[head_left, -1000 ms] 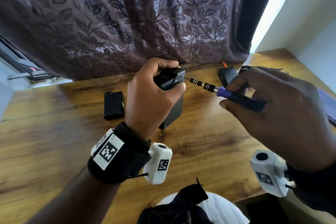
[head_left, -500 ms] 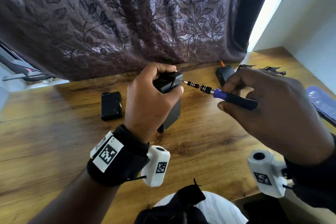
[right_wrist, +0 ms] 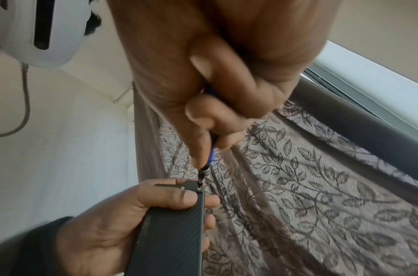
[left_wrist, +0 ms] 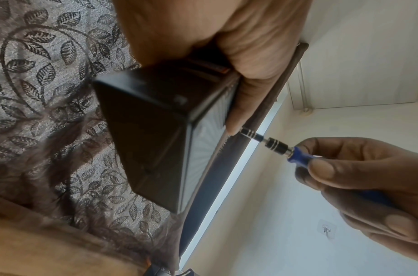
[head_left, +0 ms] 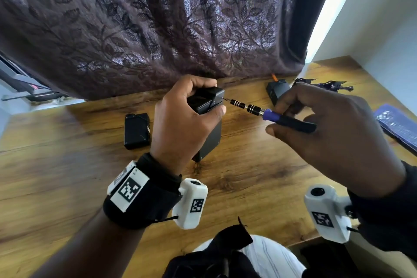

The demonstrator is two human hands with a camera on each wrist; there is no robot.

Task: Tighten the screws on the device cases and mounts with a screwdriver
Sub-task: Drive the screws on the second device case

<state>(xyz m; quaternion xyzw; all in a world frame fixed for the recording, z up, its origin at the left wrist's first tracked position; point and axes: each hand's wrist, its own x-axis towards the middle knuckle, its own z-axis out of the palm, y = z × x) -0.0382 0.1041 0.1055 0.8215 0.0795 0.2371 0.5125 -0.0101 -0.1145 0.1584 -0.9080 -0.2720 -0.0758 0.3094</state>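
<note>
My left hand (head_left: pixel 187 119) grips a black device case (head_left: pixel 211 140) upright above the wooden table (head_left: pixel 248 171), thumb on its right face. The case (left_wrist: pixel 156 134) fills the left wrist view, and its ribbed side (right_wrist: pixel 170 233) shows in the right wrist view. My right hand (head_left: pixel 334 128) pinches a screwdriver (head_left: pixel 277 116) with a blue and black handle. Its bit (right_wrist: pixel 199 184) sits on a screw at the case's top corner, beside a second screw (right_wrist: pixel 183 187). In the left wrist view the screwdriver (left_wrist: pixel 276 147) comes in from the right behind my thumb.
A second black case (head_left: pixel 137 131) lies flat on the table to the left. Another black part (head_left: pixel 276 92) with an orange tip stands at the back, near tangled black mounts (head_left: pixel 327 84). A blue flat object (head_left: pixel 397 124) lies at the right edge. A patterned curtain (head_left: pixel 158 29) hangs behind.
The screwdriver's bit has stayed at the case's top corner while my right fingers shift on the handle. The case and both hands sit slightly lower in the view.
</note>
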